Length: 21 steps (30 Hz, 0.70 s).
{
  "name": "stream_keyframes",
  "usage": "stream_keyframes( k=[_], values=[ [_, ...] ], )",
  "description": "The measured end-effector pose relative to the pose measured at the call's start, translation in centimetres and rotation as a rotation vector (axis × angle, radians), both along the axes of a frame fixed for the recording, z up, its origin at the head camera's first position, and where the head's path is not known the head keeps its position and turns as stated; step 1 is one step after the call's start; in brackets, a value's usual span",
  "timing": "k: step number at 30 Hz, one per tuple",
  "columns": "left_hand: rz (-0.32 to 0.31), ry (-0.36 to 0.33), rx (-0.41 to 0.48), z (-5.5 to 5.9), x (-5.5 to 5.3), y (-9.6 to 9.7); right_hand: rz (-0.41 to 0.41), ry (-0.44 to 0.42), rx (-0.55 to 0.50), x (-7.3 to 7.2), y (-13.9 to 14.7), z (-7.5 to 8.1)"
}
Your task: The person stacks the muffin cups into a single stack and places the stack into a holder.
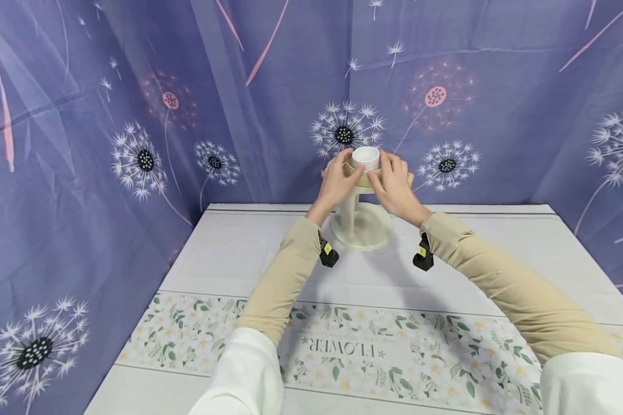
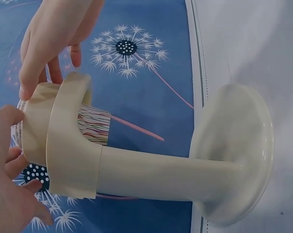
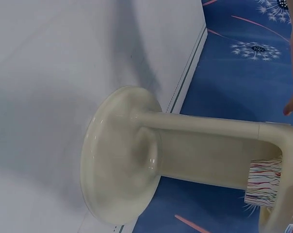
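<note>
A stack of white paper cups [image 1: 366, 158] sits mouth up in the ring at the top of a cream stand [image 1: 348, 216]. The lower end, printed with coloured wavy lines [image 2: 94, 125], shows beneath the ring. My left hand [image 1: 336, 178] holds the stack from the left, thumb at the front near the cups' rims. From the right, my right hand [image 1: 397, 183] grips it too, its thumb low at the front. In the left wrist view, fingers reach the rims and the cream collar [image 2: 40, 121] around the cups. The right wrist view shows little of either hand.
The stand's round base [image 1: 368, 230] rests on a white tablecloth [image 1: 270, 259] with a flowered band, near the table's back edge. A blue-purple dandelion curtain [image 1: 275, 115] hangs close behind. Each wrist carries a small black camera [image 1: 329, 253].
</note>
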<state>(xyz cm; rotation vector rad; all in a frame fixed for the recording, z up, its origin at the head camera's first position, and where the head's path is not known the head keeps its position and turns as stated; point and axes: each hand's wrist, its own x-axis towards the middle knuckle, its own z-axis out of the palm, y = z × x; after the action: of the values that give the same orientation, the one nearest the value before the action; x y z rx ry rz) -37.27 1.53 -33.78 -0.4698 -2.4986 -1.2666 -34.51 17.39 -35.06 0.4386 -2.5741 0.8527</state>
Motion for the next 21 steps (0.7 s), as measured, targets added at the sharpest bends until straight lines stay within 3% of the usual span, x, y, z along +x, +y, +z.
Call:
stream_keyframes(
  k=[6,14,21],
  values=[
    [-0.004,0.032,0.065,0.2,0.3,-0.3,0.015,0.035,-0.036,0.1,0.1,0.0],
    [0.042,0.082,0.139,-0.4,0.5,-0.7,0.005,0.075,-0.068,0.1,0.4,-0.4],
    [0.083,0.121,0.121,-1.7,1.0,-2.2,0.023,0.250,-0.163,0.5,0.8,-1.7]
  ],
)
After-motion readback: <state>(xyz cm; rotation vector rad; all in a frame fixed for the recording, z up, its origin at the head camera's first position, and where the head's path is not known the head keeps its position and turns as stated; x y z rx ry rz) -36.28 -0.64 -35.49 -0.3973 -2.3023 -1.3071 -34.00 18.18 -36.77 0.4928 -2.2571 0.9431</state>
